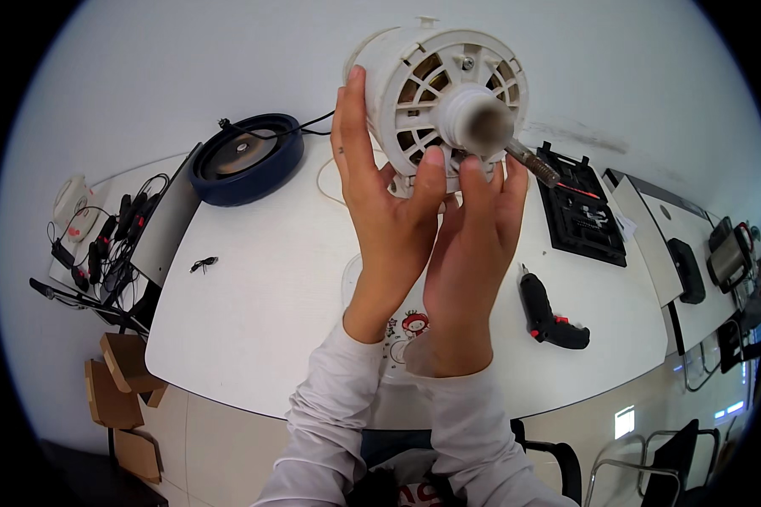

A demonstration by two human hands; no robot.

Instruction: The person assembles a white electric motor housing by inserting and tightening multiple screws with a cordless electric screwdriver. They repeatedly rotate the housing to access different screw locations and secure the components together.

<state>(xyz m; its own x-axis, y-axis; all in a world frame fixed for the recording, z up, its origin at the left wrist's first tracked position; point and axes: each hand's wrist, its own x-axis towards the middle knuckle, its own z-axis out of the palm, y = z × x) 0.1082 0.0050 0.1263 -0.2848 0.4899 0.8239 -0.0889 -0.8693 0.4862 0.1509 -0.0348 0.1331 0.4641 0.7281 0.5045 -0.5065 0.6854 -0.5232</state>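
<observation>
Both of my hands hold up a white plastic motor housing [379, 93], round, with slotted vents in its end and a short white collar sticking out toward me. Copper-coloured parts show dimly through the vents, and the mouth of the collar is blurred. A threaded metal rod [537, 165] juts out beside the collar, at the lower right. My left hand [376, 169] grips the left side, fingers up along the wall and thumb at the lower rim. Under the housing my right hand [478, 211] supports it, its thumb against the vented end; some of its fingers are hidden.
A dark blue round base [258, 176] with a metal disc lies at the back left of the white table [254, 313]. A black power screwdriver [545, 313] lies right, before an open black tool case [579, 211]. A small black cable [204, 264] is at left; boxes [114, 393] stand below.
</observation>
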